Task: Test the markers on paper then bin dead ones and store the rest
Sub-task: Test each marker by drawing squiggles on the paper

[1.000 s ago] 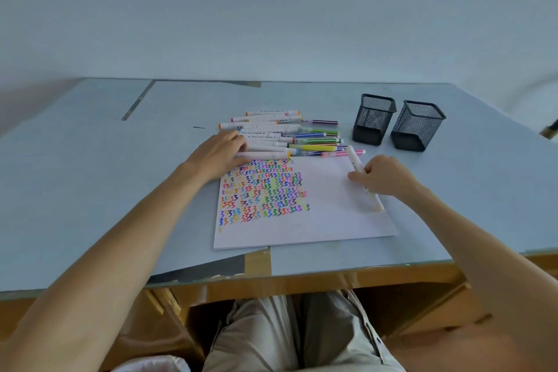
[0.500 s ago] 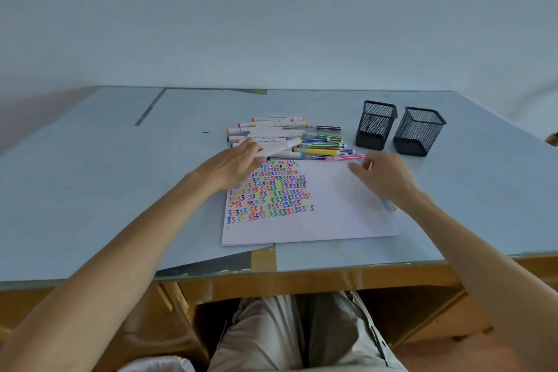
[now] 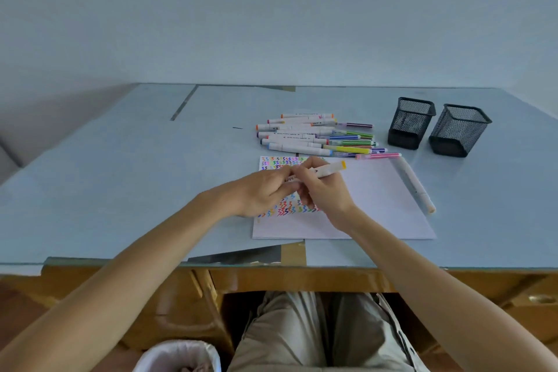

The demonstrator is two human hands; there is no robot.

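Both hands meet over the paper (image 3: 377, 196): the left hand (image 3: 262, 195) and right hand (image 3: 324, 195) each pinch the white marker (image 3: 327, 170), orange cap pointing far-right. It looks light, stiff and smooth; best gripped mid-barrel while pulling the cap off straight.

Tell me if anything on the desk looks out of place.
One white marker lies alone along the paper's right edge, apart from the pile. Both mesh cups look empty. Nothing is spilled or damaged.
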